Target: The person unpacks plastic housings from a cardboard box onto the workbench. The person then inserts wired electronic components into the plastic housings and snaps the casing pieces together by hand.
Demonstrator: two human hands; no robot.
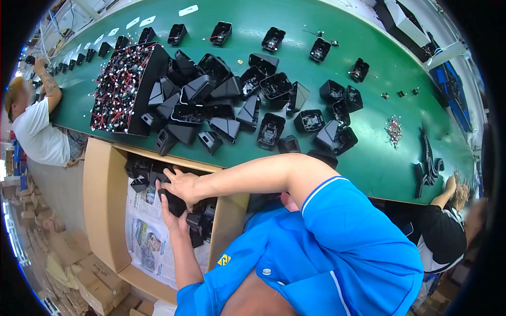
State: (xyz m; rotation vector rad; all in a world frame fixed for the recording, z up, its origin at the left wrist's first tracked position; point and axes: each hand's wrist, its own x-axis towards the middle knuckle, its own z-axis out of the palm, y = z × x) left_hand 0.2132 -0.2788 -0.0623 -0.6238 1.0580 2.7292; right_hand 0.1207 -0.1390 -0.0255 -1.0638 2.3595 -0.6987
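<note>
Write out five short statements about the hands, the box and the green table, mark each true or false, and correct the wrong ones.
1. The left hand and right hand are both inside the cardboard box. True.
2. Both hands are empty and away from any part. False: they are at a black part.
3. Printed paper lies inside the box. True.
4. The black bin of wired pieces stands right of the black housings in the picture. False: the black bin stands left of the black housings.
5. The green table holds only the bin. False: housings are spread across it too.
</note>
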